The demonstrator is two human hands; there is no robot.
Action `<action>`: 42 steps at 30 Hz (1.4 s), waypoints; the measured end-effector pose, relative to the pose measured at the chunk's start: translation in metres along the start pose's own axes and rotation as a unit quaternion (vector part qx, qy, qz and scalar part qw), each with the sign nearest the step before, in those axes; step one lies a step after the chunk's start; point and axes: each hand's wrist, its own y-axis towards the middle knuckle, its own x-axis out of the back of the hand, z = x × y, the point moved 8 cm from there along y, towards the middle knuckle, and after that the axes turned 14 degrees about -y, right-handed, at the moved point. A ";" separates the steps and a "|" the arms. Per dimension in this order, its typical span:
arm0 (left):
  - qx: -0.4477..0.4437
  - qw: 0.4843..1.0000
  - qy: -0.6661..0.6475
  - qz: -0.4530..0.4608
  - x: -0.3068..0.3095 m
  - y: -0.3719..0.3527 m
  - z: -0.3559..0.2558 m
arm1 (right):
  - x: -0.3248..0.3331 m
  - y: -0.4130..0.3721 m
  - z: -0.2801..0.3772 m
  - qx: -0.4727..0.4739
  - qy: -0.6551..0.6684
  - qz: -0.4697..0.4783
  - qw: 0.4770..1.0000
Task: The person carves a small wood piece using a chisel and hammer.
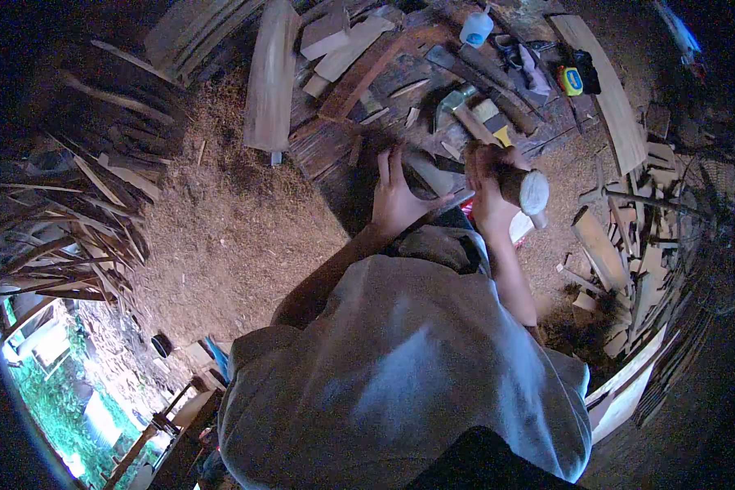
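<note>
My left hand [398, 196] is at the near edge of the dark workbench [327, 155], its fingers apart and its thumb stretched toward a flat grey blade-like piece [433, 173]. Close to its right, my right hand [490, 192] has its fingers wrapped round a dark object, mostly hidden by the hand. Beside that hand is a thick wooden piece with a pale round end [534, 193]; whether the hand holds it is unclear. Just beyond lies a hammer [470, 118], next to a brush with a yellow band [496, 126].
A tape measure [571, 80], a pale bottle [476, 29] and wood offcuts [327, 34] lie toward the back. Long boards [271, 77] flank the bench. Sawdust [229, 229] covers the floor, with scrap wood [600, 245] piled at right.
</note>
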 end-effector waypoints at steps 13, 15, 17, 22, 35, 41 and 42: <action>-0.005 1.000 0.011 -0.008 0.000 0.001 0.000 | 0.010 -0.004 -0.020 0.026 0.015 0.003 1.000; -0.027 0.999 0.005 -0.018 0.002 0.001 -0.004 | 0.005 0.000 -0.001 0.038 0.103 0.013 0.994; -0.006 1.000 0.009 -0.012 0.001 0.000 -0.002 | 0.004 -0.002 0.001 0.050 0.191 0.023 0.980; 0.005 1.000 0.005 -0.008 0.000 0.001 0.000 | 0.013 -0.017 -0.036 -0.079 0.080 -0.019 0.994; -0.027 0.999 0.010 -0.037 0.003 -0.001 -0.005 | 0.016 -0.009 -0.003 -0.005 0.023 -0.071 0.997; -0.018 1.000 -0.003 -0.022 -0.001 0.002 0.000 | 0.016 -0.011 -0.012 0.102 0.004 -0.101 0.990; -0.015 0.999 -0.025 -0.025 0.001 0.003 -0.001 | 0.013 -0.008 -0.023 0.052 -0.010 -0.074 0.996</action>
